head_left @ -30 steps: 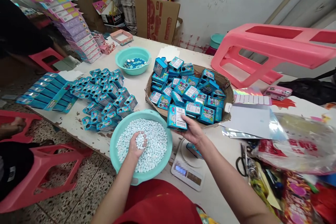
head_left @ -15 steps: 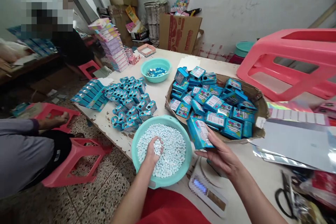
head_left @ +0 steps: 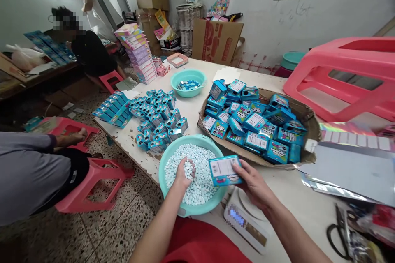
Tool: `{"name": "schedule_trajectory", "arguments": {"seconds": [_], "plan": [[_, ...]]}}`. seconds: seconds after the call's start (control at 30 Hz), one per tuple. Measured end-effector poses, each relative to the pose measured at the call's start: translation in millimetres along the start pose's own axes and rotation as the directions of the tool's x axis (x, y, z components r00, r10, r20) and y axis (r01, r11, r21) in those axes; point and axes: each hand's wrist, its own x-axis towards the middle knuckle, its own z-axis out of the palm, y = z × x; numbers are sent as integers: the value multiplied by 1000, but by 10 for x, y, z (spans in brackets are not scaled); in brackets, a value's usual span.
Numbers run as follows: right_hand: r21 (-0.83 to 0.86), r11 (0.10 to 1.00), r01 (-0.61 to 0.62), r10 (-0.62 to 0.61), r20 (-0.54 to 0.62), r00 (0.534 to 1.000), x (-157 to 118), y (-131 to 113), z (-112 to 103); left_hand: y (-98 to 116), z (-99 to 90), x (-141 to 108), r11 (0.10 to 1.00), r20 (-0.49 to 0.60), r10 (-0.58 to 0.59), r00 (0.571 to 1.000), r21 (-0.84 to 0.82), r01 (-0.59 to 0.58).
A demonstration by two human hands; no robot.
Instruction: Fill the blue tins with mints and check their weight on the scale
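Observation:
My left hand (head_left: 184, 172) is cupped in the turquoise basin (head_left: 162, 172), closed round a scoop of small pale candies (head_left: 199, 197). My right hand (head_left: 254, 183) grips a blue candy box (head_left: 225, 169) between thumb and fingers and holds it over the basin's right side. White label panel and printed lettering show on the box. Just below the right hand stands a white digital scale (head_left: 247, 226) with a lit display. Behind it, a shallow cardboard tray (head_left: 313, 131) is heaped with similar blue boxes (head_left: 256, 121).
Several blue boxes (head_left: 159, 115) with round holes stand at the table's left. A smaller turquoise bowl (head_left: 189, 90) holds blue discs. A pink stool (head_left: 336, 78) lies at right, scissors (head_left: 338, 230) at lower right. People sit on the left, one close by in grey (head_left: 27, 172).
My right hand has turned the blue box level and brought it left over the basin's edge. My left hand stays in the candies, still cupped. The view has shifted slightly.

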Motion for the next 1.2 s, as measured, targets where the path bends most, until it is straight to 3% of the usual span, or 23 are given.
{"name": "schedule_trajectory", "arguments": {"seconds": [0.1,0.2,0.37,0.47,0.53,0.73,0.93,1.2], "plan": [[-190,978,88,-67,116,991,0,104,118,71,76,-92,999,56,44,997,11,-44],[-424,870,253,-190,186,964,71,164,195,187,263,-340,994,154,111,982,5,-113],[-761,498,415,-345,265,900,225,270,431,260,674,-739,954,319,289,903,-17,-299],[-858,283,430,-408,298,863,251,334,596,194,794,-741,903,285,418,863,-27,-429],[-875,215,433,-441,309,843,251,363,657,140,804,-679,867,246,488,838,-22,-498],[-868,237,437,-488,282,826,260,400,628,67,766,-620,805,169,579,798,43,-592],[-808,287,514,-580,280,765,259,367,657,48,833,-631,728,114,666,737,118,-675],[-752,423,505,-586,198,786,296,369,636,93,864,-640,721,169,664,728,111,-684]]}}
